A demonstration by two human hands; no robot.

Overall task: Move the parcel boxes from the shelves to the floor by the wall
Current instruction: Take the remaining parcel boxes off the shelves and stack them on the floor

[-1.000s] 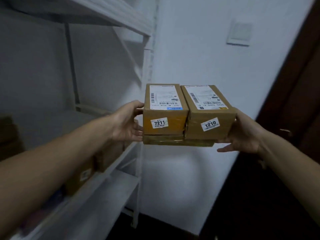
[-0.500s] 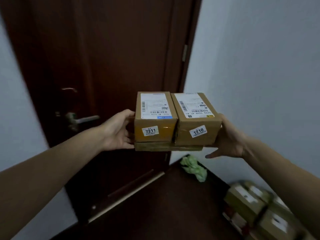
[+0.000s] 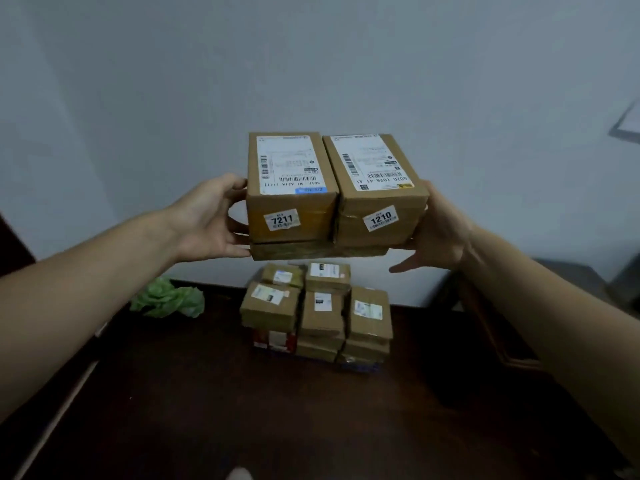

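**Over the floor stack: three parcels held, set-down to come**

At the far left, on the dark floor [image 3: 242, 410], a crumpled green bag [image 3: 169, 301] lies by the wall [image 3: 311, 64], clear of the work. Next comes the left hand [image 3: 204, 220], with its thumb at the upper edge of box 7211 [image 3: 291, 188] and its fingers curled in under the flat box [image 3: 311, 249] beneath. Box 7211 sits side by side with box 1210 [image 3: 375, 192], the two touching, and both ride on the flat box. The right hand [image 3: 440, 230] cups the outer end of box 1210, palm against its side and fingers reaching under; its thumb is mostly hidden. So both hands are clamped on the bundle from opposite ends, and it hangs in the air in front of the wall, roughly level.

Below it, a floor stack [image 3: 322, 313] of parcels already stands against the wall, several layers deep.

This looks like the carry step, just short of placing. The next move calls for lowering all three together, keeping inward pressure so the top pair does not slide off the flat box. They should go on or beside the stack without knocking its uneven upper boxes.
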